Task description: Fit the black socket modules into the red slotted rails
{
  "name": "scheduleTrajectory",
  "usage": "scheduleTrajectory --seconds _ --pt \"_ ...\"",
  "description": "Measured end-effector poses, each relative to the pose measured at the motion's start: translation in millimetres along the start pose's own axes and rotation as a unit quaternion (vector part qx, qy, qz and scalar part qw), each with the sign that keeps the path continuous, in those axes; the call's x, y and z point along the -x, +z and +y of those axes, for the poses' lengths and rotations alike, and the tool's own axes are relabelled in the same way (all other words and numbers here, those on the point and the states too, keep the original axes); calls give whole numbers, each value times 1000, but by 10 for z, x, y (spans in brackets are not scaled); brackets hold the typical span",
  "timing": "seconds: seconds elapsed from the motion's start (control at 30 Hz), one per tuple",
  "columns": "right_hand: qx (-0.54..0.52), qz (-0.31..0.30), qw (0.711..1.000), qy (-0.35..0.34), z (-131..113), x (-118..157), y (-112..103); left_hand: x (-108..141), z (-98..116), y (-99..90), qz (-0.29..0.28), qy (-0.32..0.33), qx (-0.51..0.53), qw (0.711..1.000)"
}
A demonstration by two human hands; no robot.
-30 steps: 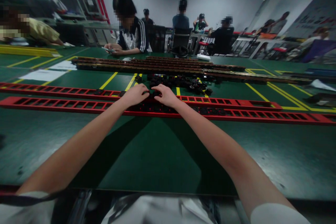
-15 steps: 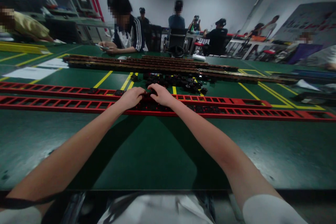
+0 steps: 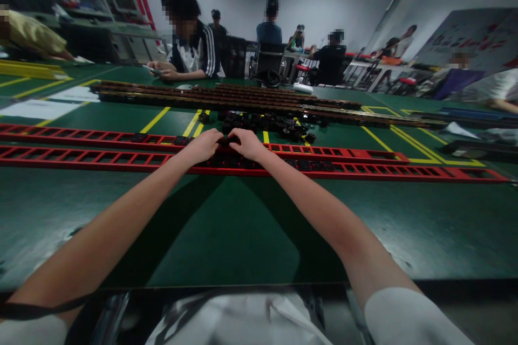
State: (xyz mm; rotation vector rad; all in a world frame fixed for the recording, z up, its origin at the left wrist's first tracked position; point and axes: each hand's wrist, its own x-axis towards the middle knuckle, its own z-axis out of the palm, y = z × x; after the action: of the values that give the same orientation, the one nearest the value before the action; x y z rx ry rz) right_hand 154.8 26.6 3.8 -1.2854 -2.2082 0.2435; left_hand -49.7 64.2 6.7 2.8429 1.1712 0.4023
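Observation:
Two long red slotted frames [image 3: 97, 158] lie side by side across the green table. Over their middle, my left hand [image 3: 205, 145] and my right hand [image 3: 246, 144] face each other with fingers curled. Between the fingertips is a small black part [image 3: 225, 141], touched by both hands; its exact kind is too dark and small to make out. Several square black pieces [image 3: 309, 165] sit in the slots of the nearer frame, right of and beneath my hands. Others, such as a black piece [image 3: 181, 140], sit in the farther frame.
A heap of black parts [image 3: 279, 125] lies just beyond the frames. Behind it is a stack of long brown strips [image 3: 226, 98]. White papers [image 3: 44, 109] lie at left. A person [image 3: 186, 38] holding a phone sits across the table; more people are in the background.
The view has shifted slightly, so the scene sits a little further left. Both hands stay over the frames; the black part shows a bit more between the fingertips.

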Motion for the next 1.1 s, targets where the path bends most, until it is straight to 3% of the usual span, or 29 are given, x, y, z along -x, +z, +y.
scheduleTrajectory --seconds 0.63,1.1 --pt "132 -51 990 17 -87 15 -35 18 -105 143 55 -5 64 996" --pt "73 -54 995 40 -25 -57 -61 38 -64 125 45 2 48 998"
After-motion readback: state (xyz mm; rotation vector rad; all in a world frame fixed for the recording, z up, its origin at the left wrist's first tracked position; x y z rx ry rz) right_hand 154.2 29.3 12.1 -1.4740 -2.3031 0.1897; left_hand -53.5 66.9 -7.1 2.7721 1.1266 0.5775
